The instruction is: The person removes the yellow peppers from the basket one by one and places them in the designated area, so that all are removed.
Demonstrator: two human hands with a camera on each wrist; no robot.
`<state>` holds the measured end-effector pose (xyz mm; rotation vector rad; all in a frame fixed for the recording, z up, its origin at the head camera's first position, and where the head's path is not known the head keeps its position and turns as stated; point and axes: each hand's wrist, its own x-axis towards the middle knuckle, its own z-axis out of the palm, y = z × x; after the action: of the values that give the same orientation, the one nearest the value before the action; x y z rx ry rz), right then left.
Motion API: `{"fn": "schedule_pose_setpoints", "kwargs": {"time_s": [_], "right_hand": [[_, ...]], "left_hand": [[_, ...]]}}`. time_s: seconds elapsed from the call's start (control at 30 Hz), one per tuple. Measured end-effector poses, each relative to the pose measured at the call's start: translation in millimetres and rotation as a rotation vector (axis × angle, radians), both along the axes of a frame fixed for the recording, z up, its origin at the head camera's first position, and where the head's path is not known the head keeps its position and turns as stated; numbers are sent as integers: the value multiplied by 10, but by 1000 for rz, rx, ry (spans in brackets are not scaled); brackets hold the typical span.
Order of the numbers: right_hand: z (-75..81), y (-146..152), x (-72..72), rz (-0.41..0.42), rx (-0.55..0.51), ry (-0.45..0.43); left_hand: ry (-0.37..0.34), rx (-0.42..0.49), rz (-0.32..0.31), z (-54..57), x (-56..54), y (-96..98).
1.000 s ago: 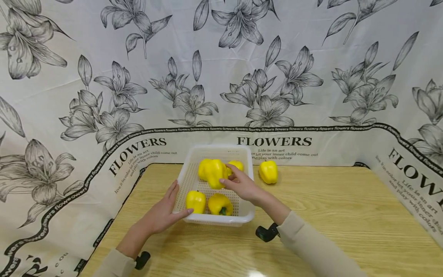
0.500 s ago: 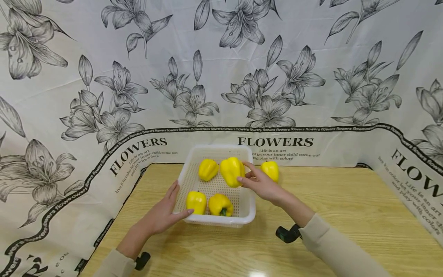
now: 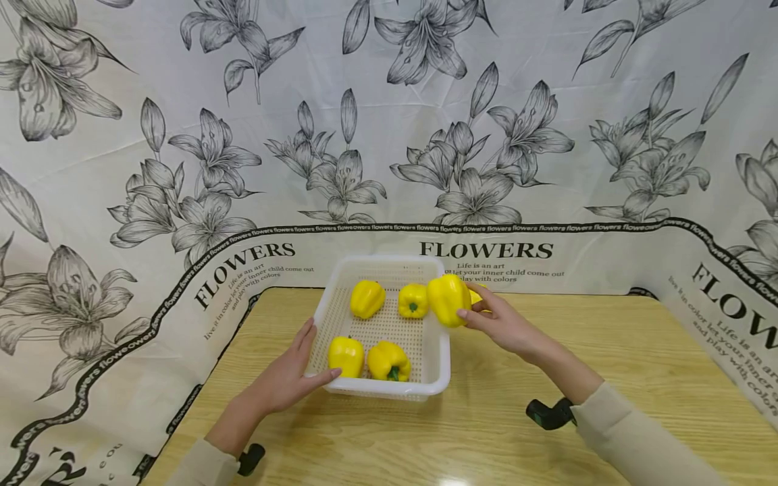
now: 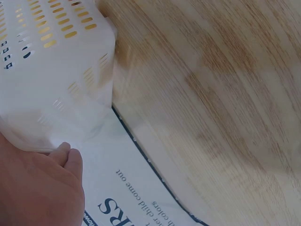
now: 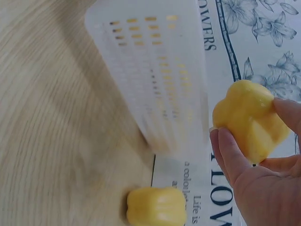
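My right hand (image 3: 501,327) pinches a yellow bell pepper (image 3: 448,300) between thumb and fingers. It hangs above the right rim of a white perforated plastic basket (image 3: 442,364). In the right wrist view the lobed end of the held bell pepper (image 5: 251,120) shows, raised beside the basket wall (image 5: 155,70). My left hand (image 3: 282,378) grips the basket's near left corner, thumb over the front rim and fingers along the left side. In the left wrist view fingertips of the left hand (image 4: 44,183) curl at the rim. Several yellow bell peppers (image 3: 367,299) lie apart inside the basket.
One more yellow bell pepper (image 5: 156,207) rests on the wooden table (image 3: 583,378) right of the basket, mostly hidden behind the held one in the head view. A flower-printed cloth (image 3: 340,169) hangs behind and along the sides.
My right hand has carried the held bell pepper rightward from over the basket's middle to its right rim, uncovering a bell pepper in the basket's back right. My left hand stays put.
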<state>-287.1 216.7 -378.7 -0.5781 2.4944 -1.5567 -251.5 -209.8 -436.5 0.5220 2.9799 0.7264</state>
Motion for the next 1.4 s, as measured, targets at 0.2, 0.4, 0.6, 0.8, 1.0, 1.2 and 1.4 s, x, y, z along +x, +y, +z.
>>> {"fn": "schedule_pose_setpoints", "kwargs": {"time_s": [0.2,0.4,0.6,0.8,1.0,1.2,1.4], "right_hand": [[-13,211,-12,-38,33,-11],[-34,421,-23,-84,86,-21],[-96,649,-64,-111,99,-41],[-173,830,-120,-139,117,-42],[-272,977,-208,-186,128,-48],[-354,1054,-274,-222,143,-52],[-487,1098,-381,-279,202,-21]], "left_hand": [[4,6,-3,14,-1,-5],[-4,5,-1,16,1,3],[-9,4,5,11,6,8],[-1,2,2,15,8,8],[-4,7,2,9,4,8],[-1,5,2,-4,4,7],[-6,14,1,8,6,9]]}}
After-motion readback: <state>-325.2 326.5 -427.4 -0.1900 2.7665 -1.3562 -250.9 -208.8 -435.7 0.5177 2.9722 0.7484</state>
